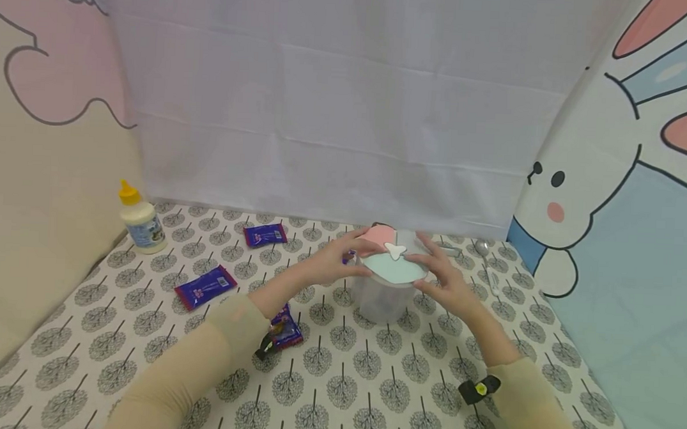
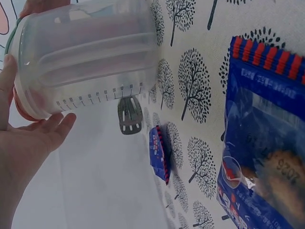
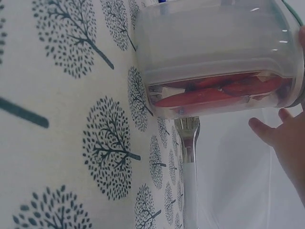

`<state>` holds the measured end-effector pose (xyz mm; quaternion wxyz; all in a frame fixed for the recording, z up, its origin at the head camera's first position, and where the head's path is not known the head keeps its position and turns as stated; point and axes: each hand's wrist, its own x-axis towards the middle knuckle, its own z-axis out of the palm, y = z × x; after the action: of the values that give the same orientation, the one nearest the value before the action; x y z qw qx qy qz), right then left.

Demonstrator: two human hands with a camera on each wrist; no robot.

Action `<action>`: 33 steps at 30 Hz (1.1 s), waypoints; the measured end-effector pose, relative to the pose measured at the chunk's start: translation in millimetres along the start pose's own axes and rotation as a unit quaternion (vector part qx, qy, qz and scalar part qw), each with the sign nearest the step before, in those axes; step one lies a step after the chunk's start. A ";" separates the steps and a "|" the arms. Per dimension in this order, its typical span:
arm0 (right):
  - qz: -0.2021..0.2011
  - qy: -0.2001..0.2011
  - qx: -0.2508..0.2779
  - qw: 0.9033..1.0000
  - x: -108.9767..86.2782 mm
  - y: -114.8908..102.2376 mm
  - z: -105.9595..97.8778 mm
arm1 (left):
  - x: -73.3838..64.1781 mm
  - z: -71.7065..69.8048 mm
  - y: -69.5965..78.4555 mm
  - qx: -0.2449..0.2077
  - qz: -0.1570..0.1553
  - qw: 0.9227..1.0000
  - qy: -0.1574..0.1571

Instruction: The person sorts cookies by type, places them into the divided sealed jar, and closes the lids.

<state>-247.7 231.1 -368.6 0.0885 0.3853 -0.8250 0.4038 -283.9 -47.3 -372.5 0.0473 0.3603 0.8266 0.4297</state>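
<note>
A clear lidded canister (image 1: 382, 301) stands upright on the patterned cloth. Its round lid (image 1: 395, 268) has pink, grey and mint sections with a white bow-shaped piece at the centre. My left hand (image 1: 341, 259) grips the lid's left rim, the thumb on the near side. From the right, my right hand (image 1: 447, 280) holds the opposite rim, its fingers spread over the top and edge. Red wrapped items (image 3: 214, 95) show through the canister wall (image 3: 214, 43). Measuring marks run along the wall in the left wrist view.
Blue snack packets (image 1: 205, 287) lie left of the canister, one (image 1: 285, 327) by my left forearm and another (image 1: 264, 235) farther back. A glue bottle (image 1: 141, 222) with yellow cap stands far left. Behind the canister lies a slotted spatula (image 2: 129, 115); a spoon (image 1: 485, 259) lies right.
</note>
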 end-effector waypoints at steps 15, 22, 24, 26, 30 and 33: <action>-0.075 0.020 -0.070 0.995 -1.8 31.3 6.4 | 1.1 -5.0 3.9 0.070 0.017 0.997 -0.035; -0.073 0.033 -0.082 0.993 -1.6 33.5 7.5 | 3.9 -5.8 3.9 0.072 0.017 0.997 -0.038; -0.069 0.048 -0.078 0.993 2.2 32.9 7.7 | 4.9 -5.6 3.7 0.067 0.012 0.997 -0.032; -0.057 0.065 -0.075 0.993 7.7 30.5 7.4 | 6.4 -4.6 3.4 0.060 0.006 0.998 -0.018; -0.014 0.086 -0.072 0.994 15.0 23.5 7.3 | 11.1 -0.3 4.4 0.051 0.007 0.998 0.022; 0.003 0.081 -0.064 0.995 13.1 22.8 7.6 | 15.8 2.2 7.0 0.050 0.015 0.998 0.042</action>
<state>-271.5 226.7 -381.3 0.1785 0.3424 -0.8405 0.3800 -290.8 -33.2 -365.1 -0.0120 0.3568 0.8428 0.4028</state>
